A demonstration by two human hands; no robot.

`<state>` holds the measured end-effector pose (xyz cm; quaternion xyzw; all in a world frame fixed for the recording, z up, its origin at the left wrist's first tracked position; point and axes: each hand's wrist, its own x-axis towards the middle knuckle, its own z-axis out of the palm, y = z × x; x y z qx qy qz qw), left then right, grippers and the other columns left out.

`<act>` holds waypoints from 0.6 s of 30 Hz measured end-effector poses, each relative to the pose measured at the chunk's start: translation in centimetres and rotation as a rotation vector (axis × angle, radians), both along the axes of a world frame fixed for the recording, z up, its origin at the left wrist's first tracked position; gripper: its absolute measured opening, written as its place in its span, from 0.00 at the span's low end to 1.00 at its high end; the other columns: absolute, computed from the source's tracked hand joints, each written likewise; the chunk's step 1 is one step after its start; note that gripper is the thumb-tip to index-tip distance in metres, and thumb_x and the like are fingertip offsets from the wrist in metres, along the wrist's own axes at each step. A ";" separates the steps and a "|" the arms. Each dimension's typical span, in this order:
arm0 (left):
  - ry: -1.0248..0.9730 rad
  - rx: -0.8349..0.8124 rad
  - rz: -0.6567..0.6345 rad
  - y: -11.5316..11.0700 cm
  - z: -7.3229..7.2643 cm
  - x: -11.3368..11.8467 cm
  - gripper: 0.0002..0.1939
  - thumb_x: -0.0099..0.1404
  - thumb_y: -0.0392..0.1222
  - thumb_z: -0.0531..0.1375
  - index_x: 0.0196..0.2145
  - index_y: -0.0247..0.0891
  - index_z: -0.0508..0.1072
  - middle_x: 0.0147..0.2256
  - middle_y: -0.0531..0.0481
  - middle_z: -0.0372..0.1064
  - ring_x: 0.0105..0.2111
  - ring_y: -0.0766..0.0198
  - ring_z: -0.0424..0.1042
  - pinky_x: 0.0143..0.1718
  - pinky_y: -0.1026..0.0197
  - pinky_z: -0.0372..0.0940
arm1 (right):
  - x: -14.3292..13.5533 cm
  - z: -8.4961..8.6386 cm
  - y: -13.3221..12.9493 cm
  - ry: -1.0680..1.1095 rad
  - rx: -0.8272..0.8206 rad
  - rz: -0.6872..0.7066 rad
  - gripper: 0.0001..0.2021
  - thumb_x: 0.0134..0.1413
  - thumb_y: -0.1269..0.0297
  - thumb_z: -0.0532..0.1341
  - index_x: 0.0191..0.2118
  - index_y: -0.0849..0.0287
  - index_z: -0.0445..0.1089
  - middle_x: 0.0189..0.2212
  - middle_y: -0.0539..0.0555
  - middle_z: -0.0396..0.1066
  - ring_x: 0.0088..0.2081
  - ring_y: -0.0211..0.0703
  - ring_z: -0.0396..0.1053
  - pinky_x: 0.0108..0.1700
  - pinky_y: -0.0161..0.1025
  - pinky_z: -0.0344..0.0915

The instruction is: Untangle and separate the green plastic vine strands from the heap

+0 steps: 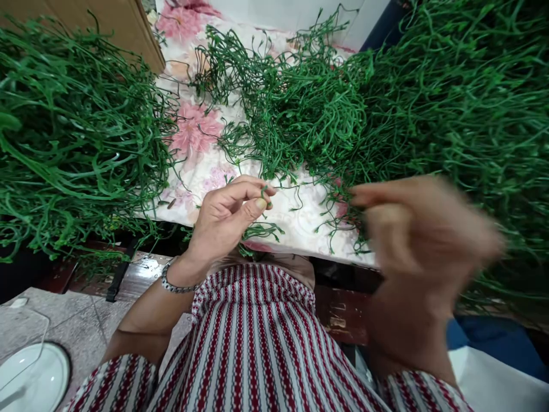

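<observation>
My left hand [231,209] is over the near edge of the table, with thumb and fingers pinched on a thin green stem [263,194]. My right hand [429,223] is smeared by motion at the right, beside a big heap of green stems [463,114]. Its fingers point left, and whether they hold anything cannot be made out. Between and beyond both hands lies a looser tangle of green stems [309,109], thin and curly with small forked tips. A few short stems [261,230] lie just below my left hand.
A flowered cloth [197,129] covers the table. At the left is another large pile of green stems [81,131], with a cardboard box [128,28] behind it. A round white object [34,377] stands low at the left. Blue and white material [501,366] lies at the lower right.
</observation>
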<state>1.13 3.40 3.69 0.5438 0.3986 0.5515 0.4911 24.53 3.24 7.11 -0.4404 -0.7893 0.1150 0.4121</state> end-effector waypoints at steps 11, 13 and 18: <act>0.397 0.200 0.062 -0.5 0.4 -1.7 0.11 0.63 0.37 0.56 0.41 0.37 0.74 0.41 0.46 0.71 0.45 0.62 0.68 0.49 0.59 0.61 | -6.2 -5.3 -0.4 0.243 -0.279 0.270 0.05 0.57 0.71 0.57 0.34 0.61 0.71 0.27 0.52 0.69 0.30 0.35 0.67 0.33 0.33 0.63; 0.480 0.186 -0.031 -1.2 0.2 -2.0 0.11 0.63 0.36 0.55 0.42 0.37 0.74 0.41 0.46 0.72 0.45 0.61 0.69 0.48 0.59 0.62 | -5.9 -5.5 -0.7 0.317 -0.320 0.263 0.06 0.57 0.70 0.57 0.34 0.61 0.71 0.27 0.51 0.70 0.30 0.35 0.67 0.33 0.33 0.63; 0.505 0.092 -0.184 -1.9 -0.7 -1.0 0.11 0.60 0.32 0.55 0.39 0.37 0.73 0.37 0.48 0.74 0.40 0.62 0.71 0.43 0.60 0.64 | -6.5 -6.4 -1.1 0.499 -0.414 0.240 0.09 0.58 0.65 0.56 0.31 0.60 0.71 0.26 0.51 0.69 0.28 0.35 0.67 0.30 0.33 0.63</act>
